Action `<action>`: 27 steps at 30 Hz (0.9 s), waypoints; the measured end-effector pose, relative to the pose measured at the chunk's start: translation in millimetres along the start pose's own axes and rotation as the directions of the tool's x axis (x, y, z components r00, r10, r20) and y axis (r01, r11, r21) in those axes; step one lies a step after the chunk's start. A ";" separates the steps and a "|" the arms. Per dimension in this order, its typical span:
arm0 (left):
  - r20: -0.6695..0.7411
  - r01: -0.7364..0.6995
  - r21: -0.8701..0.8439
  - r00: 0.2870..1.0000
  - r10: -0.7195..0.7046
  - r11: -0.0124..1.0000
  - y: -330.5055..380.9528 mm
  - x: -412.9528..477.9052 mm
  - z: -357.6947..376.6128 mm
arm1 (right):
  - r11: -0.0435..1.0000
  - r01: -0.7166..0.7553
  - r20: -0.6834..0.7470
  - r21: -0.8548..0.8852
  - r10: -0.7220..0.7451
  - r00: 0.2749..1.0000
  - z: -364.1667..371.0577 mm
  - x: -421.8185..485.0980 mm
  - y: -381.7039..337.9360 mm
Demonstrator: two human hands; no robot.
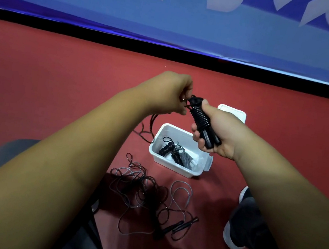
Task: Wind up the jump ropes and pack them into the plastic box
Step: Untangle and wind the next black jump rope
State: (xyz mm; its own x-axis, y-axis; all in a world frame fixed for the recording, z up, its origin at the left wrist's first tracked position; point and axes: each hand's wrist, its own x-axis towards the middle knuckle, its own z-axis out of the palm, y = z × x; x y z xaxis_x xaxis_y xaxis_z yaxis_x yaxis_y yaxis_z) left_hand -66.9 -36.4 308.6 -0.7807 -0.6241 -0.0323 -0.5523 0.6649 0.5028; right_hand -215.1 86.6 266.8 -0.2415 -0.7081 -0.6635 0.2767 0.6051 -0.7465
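Note:
My right hand (218,130) grips the black handles of a jump rope (200,119), with black cord wound tightly round them. My left hand (172,93) pinches the cord's free end at the top of that bundle. A loose loop of the cord hangs down to the floor left of the box. Below my hands sits the white plastic box (157,144), open, holding wound ropes (176,151), black and grey. A tangled pile of loose ropes (145,191) with black handles (182,225) lies on the red floor nearer me.
The box's white lid (233,112) lies on the floor behind my right hand. My dark shoe (243,219) stands at the right of the tangle. A blue banner wall (175,19) with a black base strip runs across the back. Red floor spreads to the left.

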 end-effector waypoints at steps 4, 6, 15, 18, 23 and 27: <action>0.014 0.020 -0.020 1.000 -0.020 1.000 -2.7 1.4 10.7 | 0.998 0.009 -0.017 0.059 -0.008 1.000 2.6 2.1 -0.5; 0.048 -0.019 -0.014 0.999 0.020 1.000 -2.5 0.3 13.0 | 0.997 0.015 -0.023 0.075 -0.014 1.000 2.4 1.5 -1.7; 0.022 -0.115 0.050 0.993 0.114 0.992 -1.3 -6.0 -0.4 | 0.979 0.048 -0.024 0.200 -0.044 0.999 -6.2 -0.5 -8.1; -0.007 -0.118 0.050 0.993 0.119 0.992 -1.9 -4.9 -3.3 | 0.978 0.050 -0.025 0.204 -0.046 0.999 -7.3 0.7 -8.1; -0.018 0.044 -0.209 0.999 -0.049 0.977 -8.2 -3.3 -2.5 | 0.981 0.088 -0.014 0.173 -0.087 0.996 -6.1 1.4 -8.6; 0.030 0.117 -0.348 0.993 -0.114 0.930 -15.0 -2.7 -5.3 | 0.982 0.127 0.015 0.138 -0.130 0.991 -3.5 0.1 -9.8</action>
State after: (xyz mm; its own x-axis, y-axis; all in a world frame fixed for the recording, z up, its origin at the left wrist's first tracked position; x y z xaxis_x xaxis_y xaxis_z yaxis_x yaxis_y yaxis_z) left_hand -55.0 -46.9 305.8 -0.7212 -0.6831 -0.1152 -0.5035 0.4027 0.7644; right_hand -221.1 81.9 273.9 -0.2611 -0.7864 -0.5598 0.3696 0.4542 -0.8106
